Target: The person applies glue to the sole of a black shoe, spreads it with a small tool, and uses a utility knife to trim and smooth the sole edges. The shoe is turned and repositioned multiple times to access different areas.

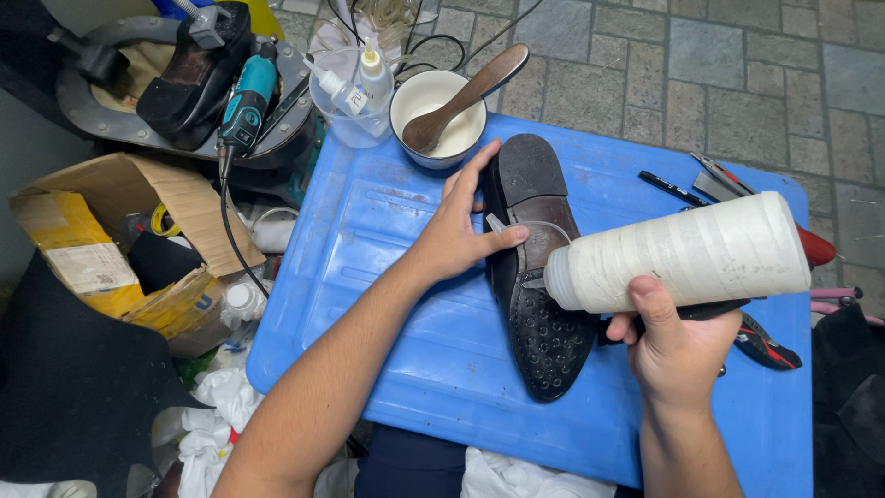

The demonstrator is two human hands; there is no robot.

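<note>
A black shoe (539,304) lies sole up on a blue plastic lid (387,277), its studded sole toward me. My left hand (456,231) steadies the shoe at its middle, thumb on the sole, fingers along the far edge. My right hand (678,346) grips a large white glue bottle (691,254) held sideways, its nozzle touching the sole near a clear strip by the heel.
A white bowl (438,115) with a wooden spoon (466,97) stands at the lid's far edge, beside small glue bottles (359,78). Pens and pliers (765,341) lie at the right. A teal rotary tool (244,101), a cardboard box (120,240) and rags (217,415) crowd the left.
</note>
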